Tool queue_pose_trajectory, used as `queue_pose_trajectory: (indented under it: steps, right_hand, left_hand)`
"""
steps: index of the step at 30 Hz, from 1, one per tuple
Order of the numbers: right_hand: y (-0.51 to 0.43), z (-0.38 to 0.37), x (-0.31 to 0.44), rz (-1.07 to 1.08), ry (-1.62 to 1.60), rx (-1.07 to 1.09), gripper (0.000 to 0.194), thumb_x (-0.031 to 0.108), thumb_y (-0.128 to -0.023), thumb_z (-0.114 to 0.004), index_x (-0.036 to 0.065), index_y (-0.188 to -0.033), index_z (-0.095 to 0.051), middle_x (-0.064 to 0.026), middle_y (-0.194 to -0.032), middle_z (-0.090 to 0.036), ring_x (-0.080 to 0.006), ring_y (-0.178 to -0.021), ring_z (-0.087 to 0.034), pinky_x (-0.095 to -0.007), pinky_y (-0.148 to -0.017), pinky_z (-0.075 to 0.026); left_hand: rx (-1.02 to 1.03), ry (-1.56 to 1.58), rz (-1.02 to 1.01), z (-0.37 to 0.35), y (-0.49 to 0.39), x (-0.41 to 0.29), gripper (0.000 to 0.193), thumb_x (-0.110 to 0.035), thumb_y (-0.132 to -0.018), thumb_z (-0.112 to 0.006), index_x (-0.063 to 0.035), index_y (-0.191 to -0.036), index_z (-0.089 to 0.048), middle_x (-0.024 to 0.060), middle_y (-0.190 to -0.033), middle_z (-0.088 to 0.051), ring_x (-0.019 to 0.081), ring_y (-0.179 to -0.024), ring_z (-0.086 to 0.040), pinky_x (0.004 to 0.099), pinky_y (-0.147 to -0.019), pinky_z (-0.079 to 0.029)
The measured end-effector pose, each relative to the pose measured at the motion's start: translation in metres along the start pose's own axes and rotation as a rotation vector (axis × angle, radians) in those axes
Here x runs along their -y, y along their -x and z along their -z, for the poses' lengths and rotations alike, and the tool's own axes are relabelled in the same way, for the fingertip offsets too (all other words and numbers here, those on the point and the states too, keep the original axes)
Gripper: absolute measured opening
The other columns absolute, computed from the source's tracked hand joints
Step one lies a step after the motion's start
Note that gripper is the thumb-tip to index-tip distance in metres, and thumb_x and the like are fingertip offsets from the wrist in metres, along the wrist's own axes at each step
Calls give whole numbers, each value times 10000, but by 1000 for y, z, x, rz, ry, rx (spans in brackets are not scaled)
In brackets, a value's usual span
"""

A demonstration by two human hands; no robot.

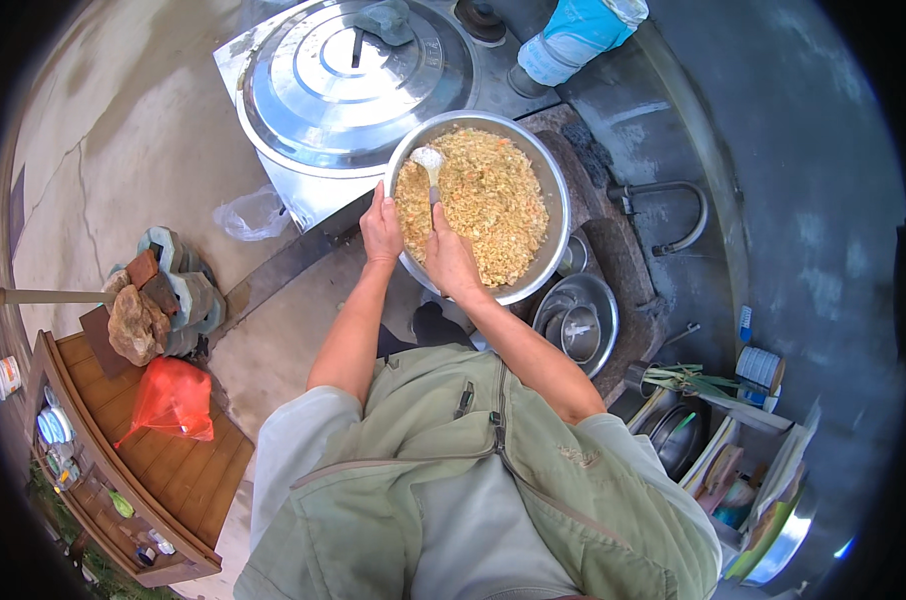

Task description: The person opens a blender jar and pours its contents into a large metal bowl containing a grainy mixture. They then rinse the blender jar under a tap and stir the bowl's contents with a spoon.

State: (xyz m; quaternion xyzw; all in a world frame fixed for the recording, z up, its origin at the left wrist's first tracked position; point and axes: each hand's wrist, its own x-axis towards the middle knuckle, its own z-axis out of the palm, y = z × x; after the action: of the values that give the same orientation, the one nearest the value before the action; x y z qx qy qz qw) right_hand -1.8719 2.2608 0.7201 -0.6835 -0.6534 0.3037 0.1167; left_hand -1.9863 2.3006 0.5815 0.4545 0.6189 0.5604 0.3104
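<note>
A wide stainless steel bowl [560,196] is before me, filled with what looks like fried rice [490,195] flecked with orange and green bits. My left hand [382,229] grips the bowl's left rim. Over the near left part of the bowl, my right hand [453,259] holds the dark handle of a spoon [429,159]. Its pale head rests on the rice near the left wall, with some grains on it. The bowl's underside is hidden.
Beyond the bowl, a large steel lid [303,112] covers a pot on a stove, with a cloth [385,22] on top. At right are a faucet [682,217] and a metal basin [610,322]. A red plastic bag [172,401] lies on a wooden surface [198,480] at left.
</note>
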Motion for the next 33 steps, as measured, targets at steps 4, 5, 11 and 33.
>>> queue_pose_trajectory:
  steps: [4, 5, 11, 33]
  right_hand:
    - [31, -3, -30, 146, 38, 68, 565, 80, -993, -536, -29, -1536, -424, -364, -874, -661, -507, -843, -676, -569, -782, -514]
    - [40, -1, -42, 209, 46, 73, 584, 59, -981, -550, -6, -1547, -422, -356, -879, -663, -506, -829, -675, -564, -763, -518]
    - [91, 29, -115, 384, 436, 165, 762, 41, -912, -612, 231, -1615, -387, -230, -1011, -627, -446, -689, -660, -531, -610, -569]
    - [58, 24, -107, 341, 297, 139, 651, 88, -951, -610, 255, -1566, -479, -223, -829, -635, -408, -706, -685, -504, -668, -557]
  left_hand:
    - [-70, 45, -93, -3, -3, 2, 490, -198, -1024, -458, 114, -1384, -577, 356, -1110, -687, 431, -983, -725, 449, -874, -544]
    - [-62, 42, -64, -3, -3, 1, 489, -189, -1015, -461, 116, -1380, -578, 354, -1068, -689, 426, -939, -726, 446, -850, -546]
    - [-9, -33, 46, -1, -3, 0, 539, -107, -895, -503, 75, -1396, -584, 320, -830, -664, 384, -721, -706, 435, -728, -547]
    - [0, -138, 54, -7, -3, 3, 571, -54, -852, -535, 20, -1417, -583, 306, -962, -715, 418, -825, -736, 455, -759, -571]
